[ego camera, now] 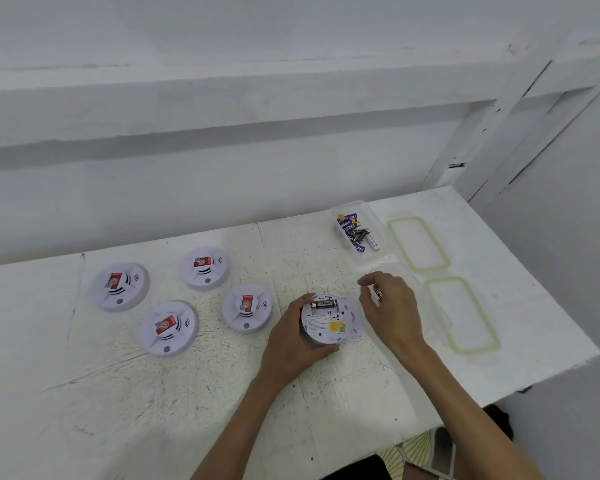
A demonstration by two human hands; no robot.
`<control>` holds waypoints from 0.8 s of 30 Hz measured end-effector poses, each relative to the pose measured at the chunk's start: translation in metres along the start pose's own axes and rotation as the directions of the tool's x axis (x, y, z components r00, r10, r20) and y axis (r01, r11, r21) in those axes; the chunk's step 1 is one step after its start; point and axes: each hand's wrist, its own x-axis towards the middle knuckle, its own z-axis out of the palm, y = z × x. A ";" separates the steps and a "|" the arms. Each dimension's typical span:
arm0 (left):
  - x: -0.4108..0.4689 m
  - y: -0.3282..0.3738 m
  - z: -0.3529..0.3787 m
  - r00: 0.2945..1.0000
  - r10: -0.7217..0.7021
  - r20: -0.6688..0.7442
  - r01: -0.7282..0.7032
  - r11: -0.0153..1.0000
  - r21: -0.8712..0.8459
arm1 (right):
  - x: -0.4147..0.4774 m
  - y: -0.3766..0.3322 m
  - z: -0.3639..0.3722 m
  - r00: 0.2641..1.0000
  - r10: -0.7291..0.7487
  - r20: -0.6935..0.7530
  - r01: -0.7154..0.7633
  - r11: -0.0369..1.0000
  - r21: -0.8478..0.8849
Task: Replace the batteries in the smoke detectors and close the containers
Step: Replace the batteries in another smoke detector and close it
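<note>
My left hand (293, 336) grips an upturned white smoke detector (323, 322) whose open back shows a black battery (323, 303) in its slot. Just to its right, my right hand (390, 306) pinches a small battery (377, 292) between curled fingers. A removed backplate (355, 323) lies under the detector's right side. Several other white detectors with red labels lie face up to the left, among them one (246, 308) nearest my left hand. A clear container (359, 233) holding several batteries stands at the back right. A second clear container (430, 306) sits behind my right hand, its contents hidden.
Two clear lids with green seals lie right of the containers, one at the back (418, 244) and one nearer (463, 315). The white table (187, 393) ends close on the right at a ragged edge (568, 365). A white wall rises behind it.
</note>
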 end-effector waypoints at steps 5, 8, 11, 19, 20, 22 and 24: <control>0.000 0.003 0.000 1.000 -0.015 -0.007 0.015 0.999 -0.033 | -0.006 -0.019 0.026 0.983 -0.042 0.178 0.043 0.999 0.002; 0.001 0.005 -0.001 0.999 -0.032 -0.004 0.032 0.997 -0.075 | -0.006 -0.030 0.042 0.972 -0.056 0.230 0.066 0.997 -0.037; 0.003 0.001 0.000 0.999 -0.044 0.025 0.047 0.992 -0.120 | -0.002 -0.038 0.053 0.972 -0.026 0.235 0.045 0.996 -0.074; 0.005 -0.007 0.006 0.992 -0.117 0.038 0.122 0.977 -0.173 | 0.008 -0.052 0.069 0.948 0.048 0.314 -0.023 0.996 -0.083; 0.006 -0.009 0.007 0.991 -0.126 0.043 0.131 0.973 -0.188 | 0.009 -0.052 0.069 0.948 0.056 0.312 -0.034 0.996 -0.077; 0.008 -0.011 0.008 0.990 -0.129 0.062 0.139 0.966 -0.219 | 0.011 -0.053 0.069 0.947 0.069 0.313 -0.044 0.995 -0.088; 0.010 -0.014 0.008 0.986 -0.133 0.098 0.155 0.952 -0.262 | 0.013 -0.053 0.070 0.947 0.071 0.314 -0.042 0.994 -0.100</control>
